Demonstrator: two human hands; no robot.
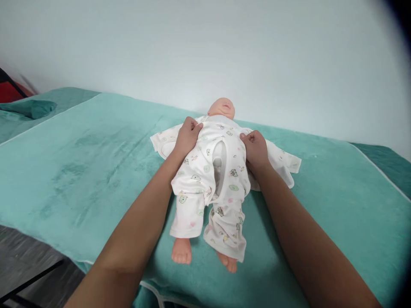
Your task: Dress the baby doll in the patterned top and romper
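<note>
A baby doll [224, 109] lies on its back, its head toward the wall and its bare feet toward me. It wears white printed baby pants [192, 177] with an open slit at the crotch; their upper edge reaches high on the torso. A matching baby shirt [282, 161] is spread out under the doll, its sleeves to both sides. My left hand [189, 134] is closed on the pants at the left side near the top. At the opposite side my right hand [256, 147] pinches the pants too. The doll's arms are hidden.
A green plush sheet [96, 171] covers the bed or table under the doll. Behind it rises a white wall [180, 51]. Something red [9, 92] with a dark bar stands at the far left. Black metal legs [32, 280] and grey floor show at the lower left.
</note>
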